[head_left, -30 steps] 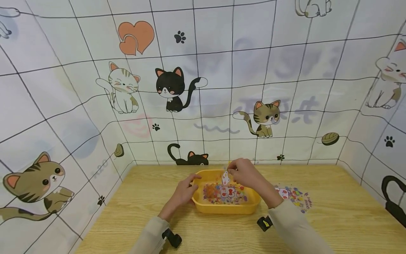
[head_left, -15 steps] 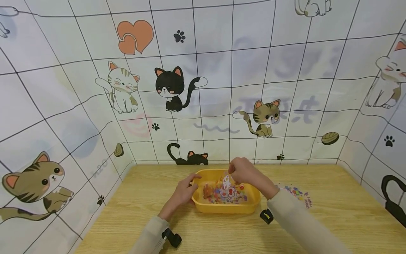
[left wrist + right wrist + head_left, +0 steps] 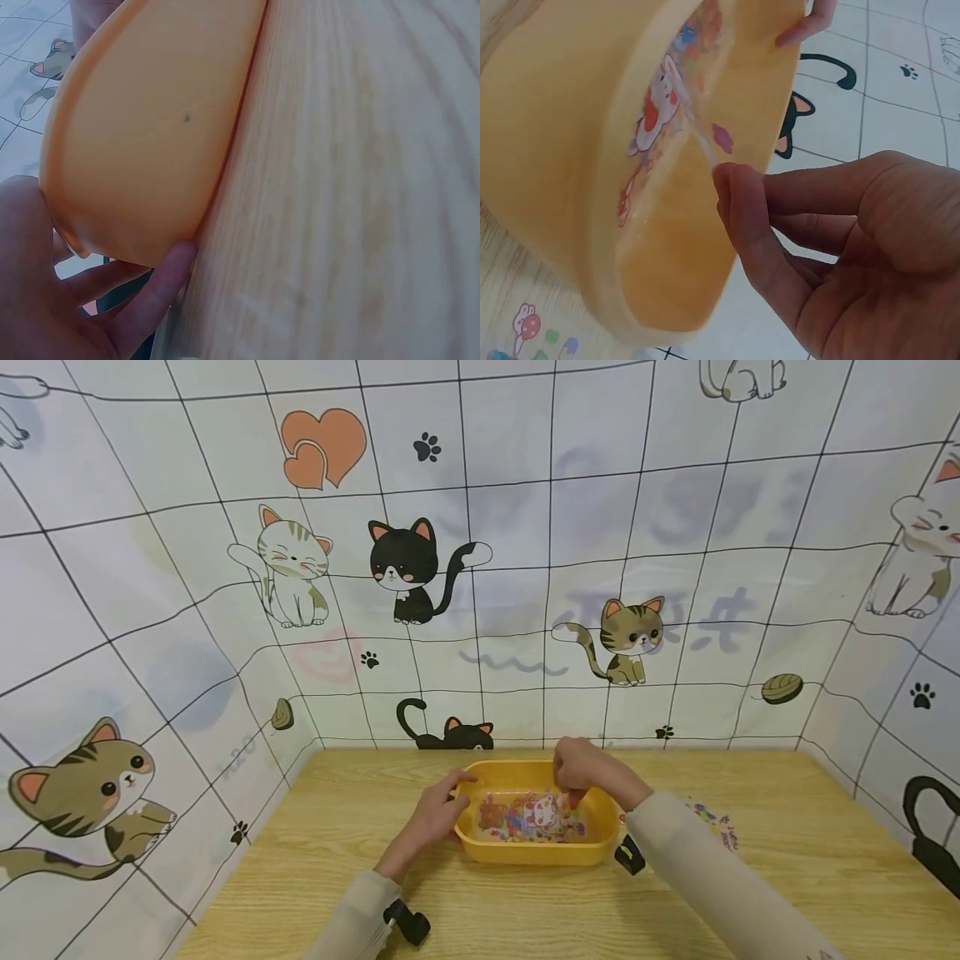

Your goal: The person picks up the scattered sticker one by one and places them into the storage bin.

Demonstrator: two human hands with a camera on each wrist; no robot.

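A yellow plastic tray (image 3: 535,853) sits on the table, holding colourful clear sticker sheets (image 3: 517,822) with a white bunny print (image 3: 658,109) among them. My left hand (image 3: 431,812) grips the tray's left end, thumb at the rim; in the left wrist view its fingers (image 3: 154,296) lie against the tray's outer wall. Over the tray's right part, my right hand (image 3: 588,772) pinches a thin clear film (image 3: 694,127) between thumb and fingertips. That film appears nearly edge-on in the right wrist view and slants down toward the bunny print.
Right of the tray, more colourful stickers (image 3: 708,818) lie on the wooden table (image 3: 360,793), partly hidden behind my right sleeve. A cat-patterned sheet (image 3: 510,610) covers the walls close behind the table.
My right hand has moved right and slightly down with the film, away from the tray's middle. The bunny print in the tray shows more plainly now. My left hand has stayed in place.
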